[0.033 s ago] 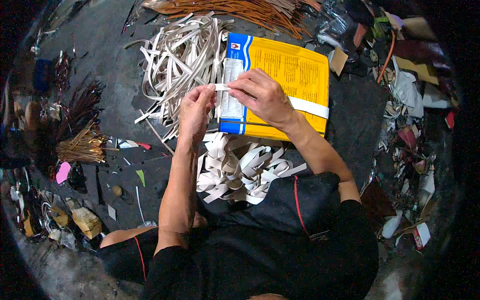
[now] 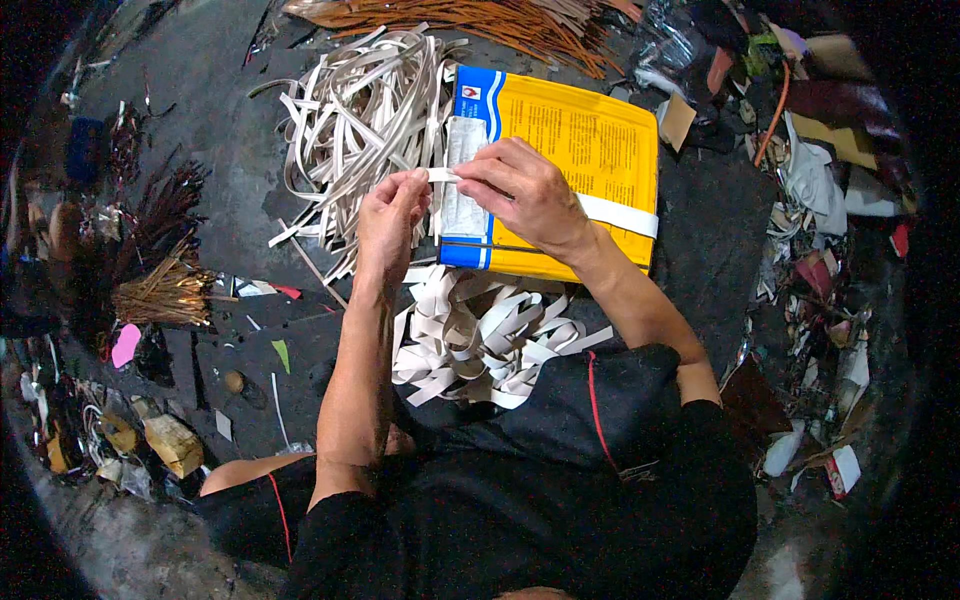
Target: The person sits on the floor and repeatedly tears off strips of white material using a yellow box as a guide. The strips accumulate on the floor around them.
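Note:
A short stretch of white strip (image 2: 441, 174) spans the gap between my two hands, above a yellow-and-blue panel (image 2: 600, 130) with printed text. My left hand (image 2: 395, 210) pinches one end between thumb and fingers. The fingertips of my right hand (image 2: 520, 190) close on the other end. From under the right wrist, a wider white band (image 2: 625, 215) runs to the panel's right edge; whether it joins the held strip is hidden. A whitish rectangular patch (image 2: 463, 215) lies on the panel's blue side, below the fingers. Near the lower edge, a thin dark bar (image 2: 490, 246) crosses it.
Narrow white strips (image 2: 360, 120) lie in a tangled heap left of the panel. Wider white strips (image 2: 490, 335) are piled between the panel and my lap. Brown strips (image 2: 480, 20) lie at the far edge. Mixed scraps (image 2: 815, 190) line the right; a brownish bundle (image 2: 165, 290) sits left.

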Motion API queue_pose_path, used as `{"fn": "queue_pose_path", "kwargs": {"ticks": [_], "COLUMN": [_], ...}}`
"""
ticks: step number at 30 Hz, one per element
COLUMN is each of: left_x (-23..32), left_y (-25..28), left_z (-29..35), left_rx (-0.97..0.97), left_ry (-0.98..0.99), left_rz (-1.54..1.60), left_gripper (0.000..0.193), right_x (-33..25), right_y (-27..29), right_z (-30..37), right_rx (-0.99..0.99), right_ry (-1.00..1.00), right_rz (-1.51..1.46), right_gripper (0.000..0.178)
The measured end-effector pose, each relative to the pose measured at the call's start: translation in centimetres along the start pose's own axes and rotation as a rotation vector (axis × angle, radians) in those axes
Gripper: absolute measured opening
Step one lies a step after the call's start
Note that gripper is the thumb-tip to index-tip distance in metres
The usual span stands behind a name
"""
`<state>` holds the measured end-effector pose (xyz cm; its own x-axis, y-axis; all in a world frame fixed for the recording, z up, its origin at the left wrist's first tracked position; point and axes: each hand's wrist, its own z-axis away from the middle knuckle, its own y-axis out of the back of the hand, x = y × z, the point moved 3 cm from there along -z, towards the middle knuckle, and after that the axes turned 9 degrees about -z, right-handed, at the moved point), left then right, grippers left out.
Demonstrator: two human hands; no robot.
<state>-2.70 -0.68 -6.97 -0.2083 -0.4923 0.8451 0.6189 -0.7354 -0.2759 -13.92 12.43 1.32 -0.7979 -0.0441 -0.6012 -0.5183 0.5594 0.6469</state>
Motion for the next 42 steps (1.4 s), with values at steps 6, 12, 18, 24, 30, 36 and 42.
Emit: {"fn": "queue_pose_path", "kwargs": {"ticks": [6, 12, 18, 24, 30, 36, 42], "left_x": [-1.2, -2.5, -3.5, 1.2, -1.5, -4.8, -0.1], "left_y": [1.3, 3.3, 1.7, -1.6, 1.0, 5.7, 0.1], "left_z": [-1.0, -3.0, -1.4, 1.1, -1.3, -4.0, 0.0], "left_rx": [0.013, 0.024, -0.187, 0.013, 0.004, -0.031, -0.051], "left_ry": [-0.017, 0.014, 0.122, 0.042, 0.107, 0.222, 0.113], "left_rz": [0.045, 0.056, 0.701, 0.054, 0.285, 0.330, 0.556], "left_gripper": [0.019, 0.019, 0.026, 0.019, 0.015, 0.018, 0.041], "right_x": [-0.1, 0.2, 0.3, 0.2, 0.6, 0.4, 0.3], "right_y": [-0.2, 0.0, -0.1, -0.2, 0.0, 0.0, 0.0], "right_z": [0.1, -0.1, -0.4, -0.4, -0.1, -0.3, -0.2], "right_rx": [-0.009, -0.014, 0.008, 0.013, -0.005, -0.025, -0.029], "right_ry": [-0.031, -0.033, -0.038, -0.030, -0.050, -0.066, -0.132], "right_rz": [-0.030, -0.032, -0.045, -0.045, -0.071, -0.100, -0.129], "right_gripper": [0.019, 0.019, 0.018, 0.017, 0.017, 0.018, 0.016]}}
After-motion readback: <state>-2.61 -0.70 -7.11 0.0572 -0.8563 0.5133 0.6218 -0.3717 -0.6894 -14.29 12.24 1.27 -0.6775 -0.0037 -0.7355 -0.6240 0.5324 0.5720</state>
